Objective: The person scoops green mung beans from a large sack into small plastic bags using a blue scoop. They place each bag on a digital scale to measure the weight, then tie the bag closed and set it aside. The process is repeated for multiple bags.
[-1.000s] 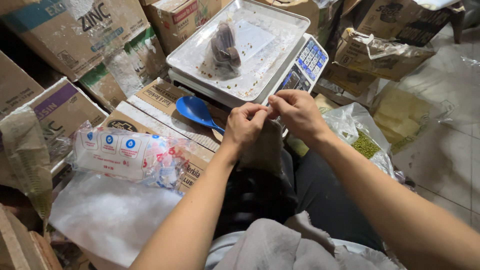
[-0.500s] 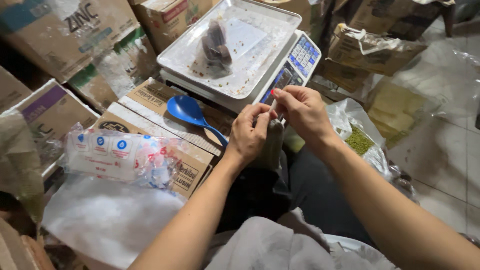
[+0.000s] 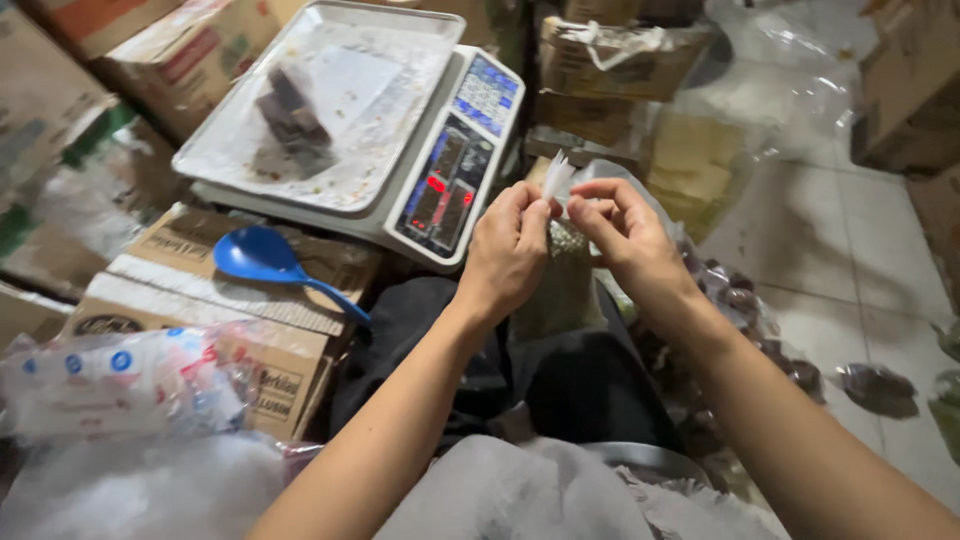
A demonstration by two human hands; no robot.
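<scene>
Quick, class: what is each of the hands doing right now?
Left hand: closed, pinching the neck of the small clear bag.
Right hand: closed, pinching the same bag's twisted top.

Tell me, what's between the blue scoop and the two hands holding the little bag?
In the head view, the corner of the weighing scale sits between the blue scoop and the left hand.

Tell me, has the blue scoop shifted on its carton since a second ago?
No. The blue scoop still lies on the same cardboard carton just below the weighing scale; only the camera view shifted.
</scene>
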